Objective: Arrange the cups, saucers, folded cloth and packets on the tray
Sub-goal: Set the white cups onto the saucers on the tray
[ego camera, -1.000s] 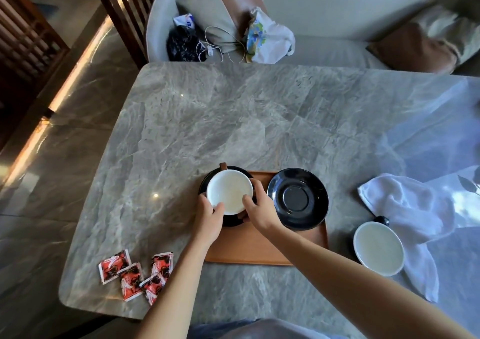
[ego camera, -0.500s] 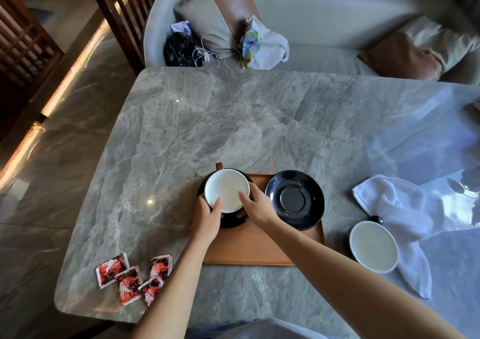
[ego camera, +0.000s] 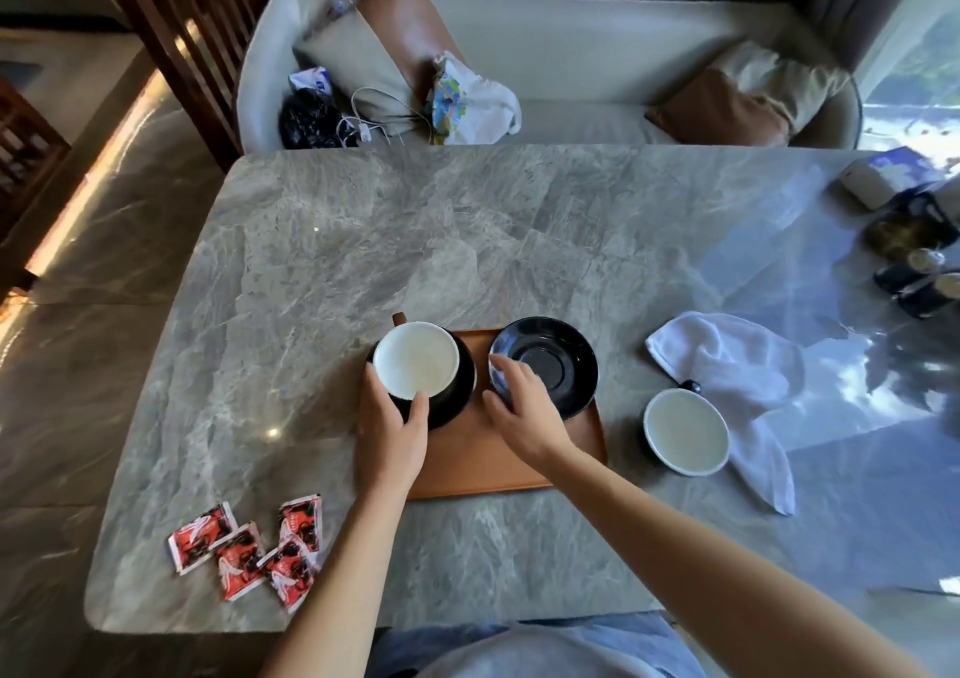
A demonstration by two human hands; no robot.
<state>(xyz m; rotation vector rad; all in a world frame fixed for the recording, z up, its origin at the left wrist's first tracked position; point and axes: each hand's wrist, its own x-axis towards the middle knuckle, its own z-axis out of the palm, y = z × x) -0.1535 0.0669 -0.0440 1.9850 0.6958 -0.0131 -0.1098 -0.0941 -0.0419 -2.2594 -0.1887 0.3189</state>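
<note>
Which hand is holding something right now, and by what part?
The left hand grips the cup on the left saucer by its near rim and side. The right hand touches the empty saucer's near-left edge; a firm grip cannot be told.

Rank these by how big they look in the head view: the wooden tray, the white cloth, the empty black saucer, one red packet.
1. wooden tray and white cloth: similar spread, and the tray is partly covered, so I cannot rank them.
2. empty black saucer.
3. red packet, clearly smallest.
</note>
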